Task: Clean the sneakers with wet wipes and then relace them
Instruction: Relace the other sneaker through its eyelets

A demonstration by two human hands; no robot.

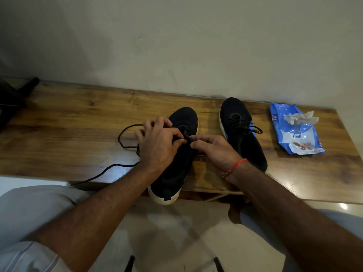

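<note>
Over the near sneaker (172, 154), left hand (157, 146) and right hand (214, 152) pinch its black lace (125, 146).

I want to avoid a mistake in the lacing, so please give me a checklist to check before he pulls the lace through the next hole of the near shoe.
1. Lace end held: ok. The right hand and left hand both pinch the black lace over the near shoe.
2. Slack available: ok. A long loose part of the lace lies on the table to the left.
3. Lace free of knots: cannot tell.
4. Shoe steady: not ok. Its heel hangs over the table edge.
5. Other shoe out of the way: ok, laced, apart on the right.
6. Wipes pack clear of the lace: ok.
</note>
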